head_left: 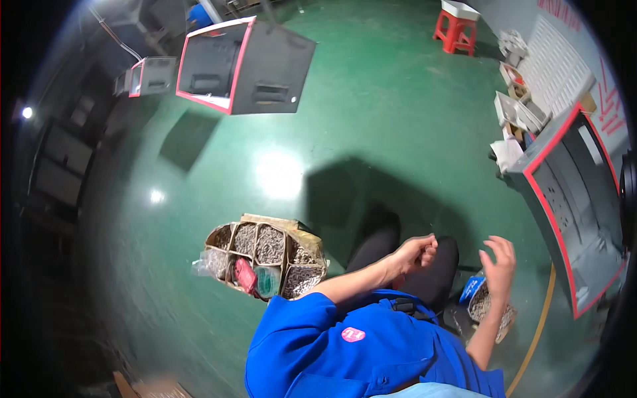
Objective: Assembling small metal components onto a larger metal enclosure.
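Note:
My left hand (417, 253) is curled into a fist in front of my dark trouser legs (398, 249); whether anything small sits inside it I cannot tell. My right hand (499, 265) hovers with fingers spread just above an open container of small grey metal screws (484, 306) on the floor at my right. A blue packet (472, 288) lies at that container's near edge. Both forearms are bare below the blue shirt sleeves (312, 312).
A cardboard box (265, 255) split into compartments of grey screws stands on the green floor (371, 119) at my left. Grey metal cabinets with red rims are at the upper left (245, 63) and right (577, 199). A red stool (456, 30) stands far back.

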Action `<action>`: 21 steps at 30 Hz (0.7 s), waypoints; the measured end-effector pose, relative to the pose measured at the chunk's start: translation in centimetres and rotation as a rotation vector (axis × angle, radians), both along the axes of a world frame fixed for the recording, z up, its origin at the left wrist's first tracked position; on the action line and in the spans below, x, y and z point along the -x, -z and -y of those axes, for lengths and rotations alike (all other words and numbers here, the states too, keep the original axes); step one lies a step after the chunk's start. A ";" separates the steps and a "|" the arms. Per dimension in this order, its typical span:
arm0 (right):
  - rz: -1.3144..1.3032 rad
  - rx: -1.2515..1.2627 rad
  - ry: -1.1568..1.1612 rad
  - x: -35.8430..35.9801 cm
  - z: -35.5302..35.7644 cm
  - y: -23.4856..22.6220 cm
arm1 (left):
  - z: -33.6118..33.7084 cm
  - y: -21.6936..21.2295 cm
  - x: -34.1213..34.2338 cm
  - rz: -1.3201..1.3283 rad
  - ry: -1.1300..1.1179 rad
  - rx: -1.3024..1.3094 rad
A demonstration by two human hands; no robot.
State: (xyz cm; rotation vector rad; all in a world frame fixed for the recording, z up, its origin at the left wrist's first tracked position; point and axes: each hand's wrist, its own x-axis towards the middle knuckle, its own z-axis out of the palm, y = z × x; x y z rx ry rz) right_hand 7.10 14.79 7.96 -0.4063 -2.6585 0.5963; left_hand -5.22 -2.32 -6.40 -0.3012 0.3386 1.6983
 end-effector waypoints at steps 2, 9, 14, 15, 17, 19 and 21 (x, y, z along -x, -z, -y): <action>0.021 -0.060 0.090 0.2 -1.6 -0.1 | 2.9 -2.1 6.6 -0.379 -0.294 0.142; 0.019 -0.211 0.245 1.2 -6.4 1.5 | 19.3 -6.9 22.6 -0.908 -0.987 0.333; -0.027 -0.460 0.335 2.3 -8.4 2.8 | 17.9 -2.7 18.5 -0.774 -0.885 0.465; -0.007 -0.427 0.351 2.4 -8.9 2.9 | 16.7 -1.2 17.2 -0.657 -0.819 0.451; -0.014 -0.420 0.326 2.1 -9.6 3.2 | 14.0 1.4 13.9 -0.570 -0.720 0.457; -0.069 -0.417 0.331 4.5 -6.6 1.3 | 13.3 4.7 11.2 -0.389 -0.579 0.347; -0.121 -0.464 0.408 4.7 -6.1 0.5 | 12.5 5.4 8.2 -0.319 -0.433 0.339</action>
